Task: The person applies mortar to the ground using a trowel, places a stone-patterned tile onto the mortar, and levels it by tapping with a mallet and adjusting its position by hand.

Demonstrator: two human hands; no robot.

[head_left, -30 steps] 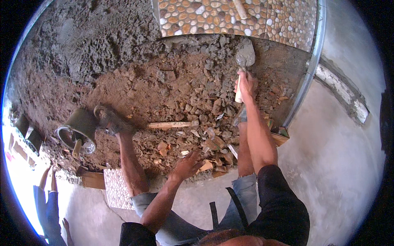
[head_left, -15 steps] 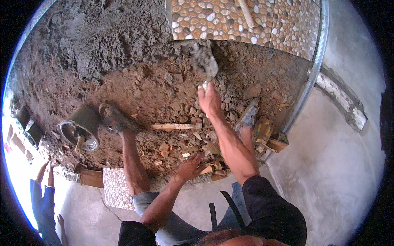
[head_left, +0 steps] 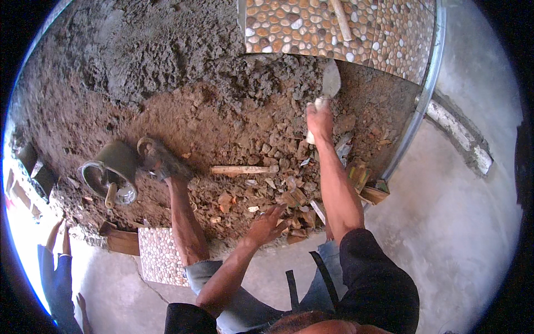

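Note:
My right hand point(head_left: 319, 119) grips the pale handle of a mason's trowel point(head_left: 330, 81). Its grey blade points up toward the edge of the laid pebble tiles point(head_left: 311, 28), over wet grey mortar point(head_left: 245, 78). My left hand point(head_left: 268, 224) rests with fingers spread on broken rubble point(head_left: 278, 189) at the near edge of the dirt bed. My left foot in a dirty sandal point(head_left: 161, 158) stands on the brown earth. A wooden stick point(head_left: 242, 170) lies on the rubble between foot and right arm.
A tipped metal bucket point(head_left: 111, 172) lies left of my foot. A loose pebble tile point(head_left: 158, 256) sits at the near edge beside a wood block point(head_left: 122, 240). A curved metal rim point(head_left: 414, 128) borders the bed on the right, with concrete floor point(head_left: 456, 222) beyond. Another person's legs point(head_left: 55, 267) show at lower left.
My right hand swung the trowel left, then back right and up toward the pebble tiles. The left hand stayed on the rubble.

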